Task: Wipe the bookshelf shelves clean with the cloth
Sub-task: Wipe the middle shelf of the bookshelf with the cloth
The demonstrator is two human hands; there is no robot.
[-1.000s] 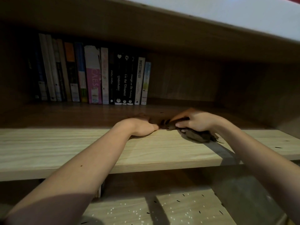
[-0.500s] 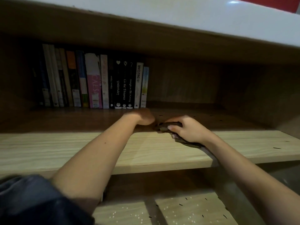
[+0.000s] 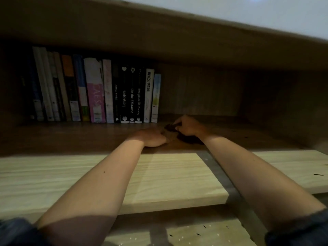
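Both arms reach deep into the shaded part of a light wooden shelf. My right hand grips a dark cloth that lies bunched on the shelf board under and in front of it. My left hand rests on the board just left of the cloth, its fingers curled inward toward the cloth; shadow hides whether they touch it.
A row of upright books fills the back left of the shelf, ending near the right hand. The shelf's right side wall stands farther right. A lower shelf with small dark specks shows at the bottom.
Both hands and the cloth have moved from the lit front edge back into the dark rear of the shelf, closer to the books.
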